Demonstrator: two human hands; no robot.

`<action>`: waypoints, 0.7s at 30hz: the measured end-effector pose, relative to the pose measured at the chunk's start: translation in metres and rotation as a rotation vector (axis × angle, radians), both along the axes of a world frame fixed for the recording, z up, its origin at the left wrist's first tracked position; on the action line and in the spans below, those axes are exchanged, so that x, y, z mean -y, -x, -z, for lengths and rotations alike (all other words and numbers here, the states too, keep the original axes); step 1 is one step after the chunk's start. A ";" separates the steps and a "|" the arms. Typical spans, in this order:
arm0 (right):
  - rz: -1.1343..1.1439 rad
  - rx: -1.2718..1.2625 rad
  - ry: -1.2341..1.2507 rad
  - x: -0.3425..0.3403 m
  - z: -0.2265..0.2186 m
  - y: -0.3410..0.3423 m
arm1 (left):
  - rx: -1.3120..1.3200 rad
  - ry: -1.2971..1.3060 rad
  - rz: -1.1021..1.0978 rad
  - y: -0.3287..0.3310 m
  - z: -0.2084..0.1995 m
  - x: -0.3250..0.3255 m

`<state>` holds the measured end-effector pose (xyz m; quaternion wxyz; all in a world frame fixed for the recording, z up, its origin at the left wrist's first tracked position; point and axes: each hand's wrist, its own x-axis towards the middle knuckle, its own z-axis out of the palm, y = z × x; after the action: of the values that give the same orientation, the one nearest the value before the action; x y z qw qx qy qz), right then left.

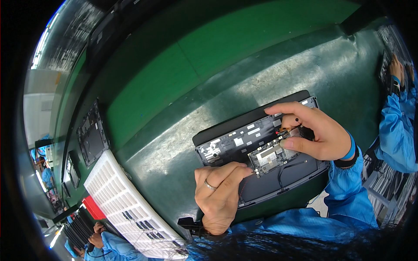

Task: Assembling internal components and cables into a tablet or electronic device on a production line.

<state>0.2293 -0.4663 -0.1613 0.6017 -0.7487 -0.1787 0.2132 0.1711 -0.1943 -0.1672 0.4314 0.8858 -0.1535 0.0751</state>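
A circuit board [271, 157] is held tilted above an opened dark device casing [237, 138], which looks like a tablet or thin laptop shell. My right hand [320, 132] grips the board's right end, with the thumb on its face and the other fingers behind or above it. A short orange flex cable shows beside those fingers. At the board's lower left corner, my left hand [220, 191] has its fingers pinched together. A thin reddish wire hangs just below them, and whatever they hold is hidden. Black cables [283, 176] lie across the casing's near half.
The casing lies on a green bench mat [174, 148]. To the left stand a white slotted tray [126, 204] with small dark parts, a red bin [93, 207] and another opened casing [93, 132]. Co-workers' hands [395, 68] show at far right and lower left.
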 end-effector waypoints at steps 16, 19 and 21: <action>0.035 0.132 0.074 -0.002 0.002 -0.002 | -0.362 0.148 -0.081 -0.005 -0.007 0.004; 0.057 0.146 0.083 -0.004 -0.001 -0.003 | -0.368 0.164 -0.071 -0.008 -0.008 0.002; 0.060 0.121 0.089 -0.004 -0.002 -0.004 | -0.365 0.148 -0.061 -0.008 -0.008 0.001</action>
<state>0.2331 -0.4621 -0.1597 0.5620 -0.7913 -0.1826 0.1572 0.1790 -0.1952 -0.1595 0.5133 0.8549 -0.0401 -0.0628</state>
